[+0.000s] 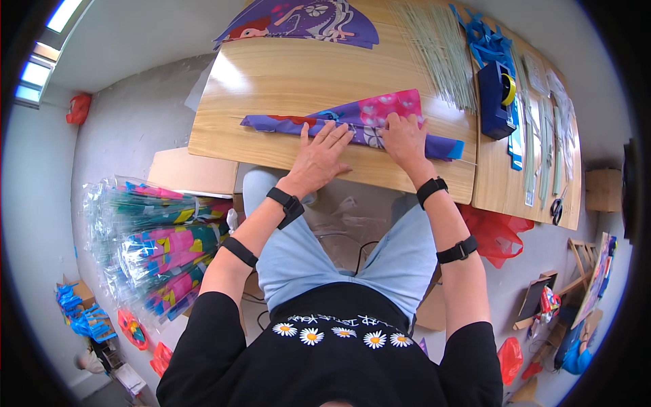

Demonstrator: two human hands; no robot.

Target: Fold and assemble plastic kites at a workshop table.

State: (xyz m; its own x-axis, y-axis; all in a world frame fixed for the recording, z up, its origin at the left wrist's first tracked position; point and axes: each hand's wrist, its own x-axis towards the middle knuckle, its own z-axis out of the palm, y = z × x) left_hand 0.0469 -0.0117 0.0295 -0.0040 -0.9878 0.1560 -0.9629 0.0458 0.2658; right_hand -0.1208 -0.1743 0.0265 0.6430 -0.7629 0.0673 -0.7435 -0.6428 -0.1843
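Observation:
A purple printed kite [369, 133] lies folded into a long narrow roll across the near part of the table, with a pink, heart-patterned flap standing out on its far side. My left hand [321, 154] rests on the roll left of its middle, fingers stretched out and apart. Bent and pressed together, the fingers of my right hand [407, 141] grip the kite at the pink flap's near edge; the fingertips are partly hidden. At the roll's right end a blue tip [458, 149] and a thin stick show.
A stack of fan-shaped purple sheets [305, 26] lies at the far left. Thin sticks [437, 57], blue ribbons [489, 42], a tape dispenser [496, 102] and scissors [557, 209] sit to the right. Plastic-wrapped colourful bundles [166, 247] stand left of my legs.

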